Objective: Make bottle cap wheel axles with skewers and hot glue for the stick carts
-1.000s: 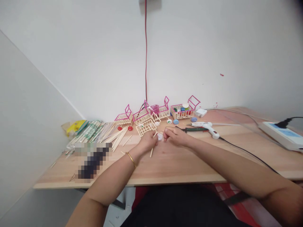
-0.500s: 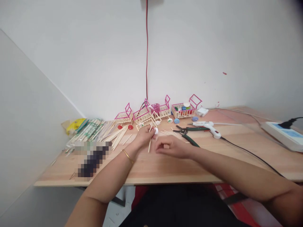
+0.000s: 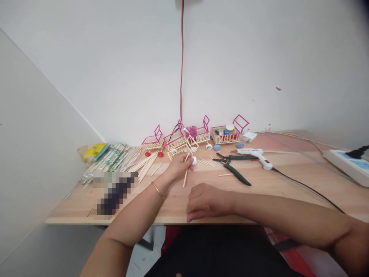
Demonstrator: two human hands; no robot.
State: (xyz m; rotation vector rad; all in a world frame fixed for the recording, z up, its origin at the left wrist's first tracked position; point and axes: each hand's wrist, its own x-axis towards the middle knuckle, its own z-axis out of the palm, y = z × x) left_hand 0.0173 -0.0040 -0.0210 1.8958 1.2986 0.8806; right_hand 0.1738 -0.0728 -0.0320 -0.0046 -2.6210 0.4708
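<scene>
Clock set on the left hand (image 3: pixel 179 167), pinching stick (image 3: pixel 185 179) and white cap (image 3: pixel 194 160), joined or not unclear; pink-trimmed carts (image 3: pixel 225 141) from 10 to 2 look largely built, plain frame (image 3: pixel 178 149) at 12 seems unfinished; right hand (image 3: pixel 208 201) at 5 curled, cannot tell whether on anything.

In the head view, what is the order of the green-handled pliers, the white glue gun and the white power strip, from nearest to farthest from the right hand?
From the right hand:
1. Green-handled pliers, ahead and to its right.
2. White glue gun, just beyond the pliers.
3. White power strip, at the picture's right edge.
</scene>
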